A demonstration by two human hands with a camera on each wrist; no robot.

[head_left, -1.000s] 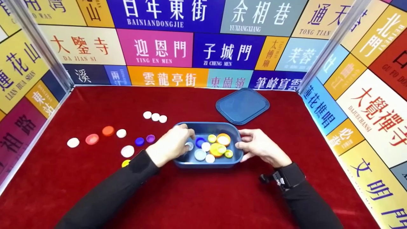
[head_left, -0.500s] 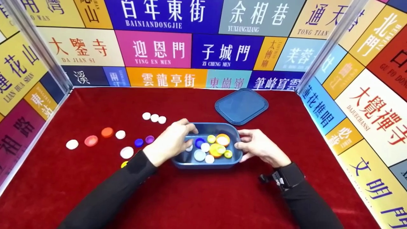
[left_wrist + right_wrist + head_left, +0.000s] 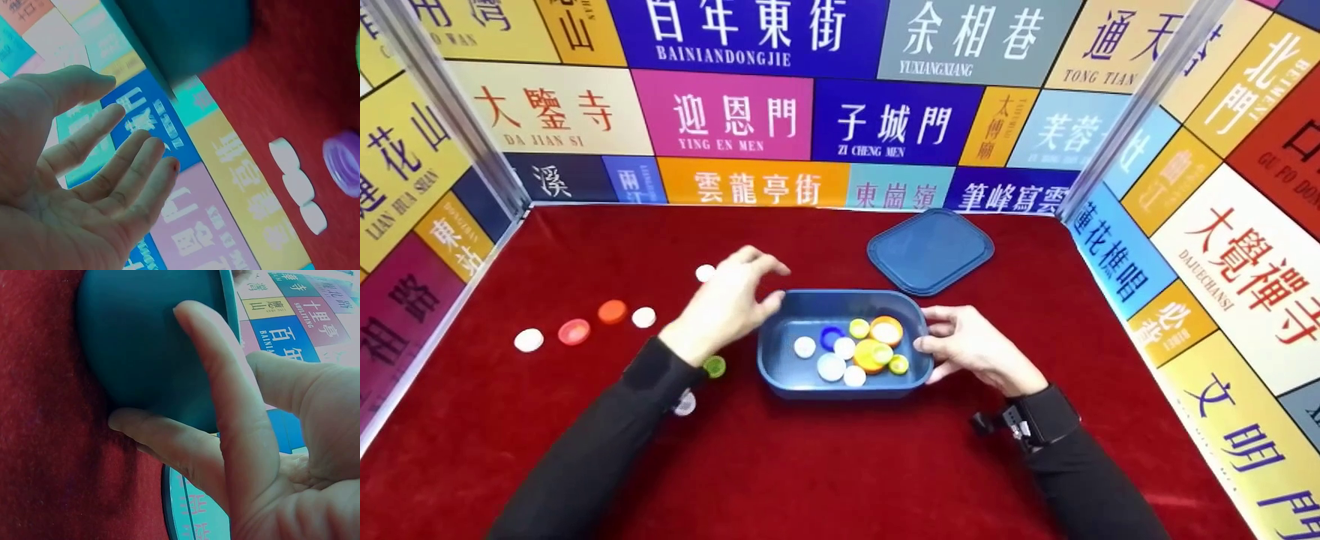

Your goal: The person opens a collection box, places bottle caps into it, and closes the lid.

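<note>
Two hands are flanking our blue plastic box (image 3: 847, 392), whose long axis is running left to right across the red worktop (image 3: 840, 465), open top facing up. We're pinching its right short end with the right hand (image 3: 982, 345), thumb over the rim, fingers against the outside. Just off the far left corner, our left hand (image 3: 724, 304) is hanging with fingers apart and loosely bent, holding nothing. Now we're spotting the key relation: three white caps (image 3: 298, 187) are lying close by that left hand, one peeking past its knuckles in the head view, while the right hand is sitting well apart, across the box. Being round, these caps are pointing nowhere; only their row is showing a direction, running roughly along the printed back wall (image 3: 735, 112). Nearby, a purple cap (image 3: 344, 164) is resting; farther left, we're seeing a red-orange cap (image 3: 613, 311).
</note>
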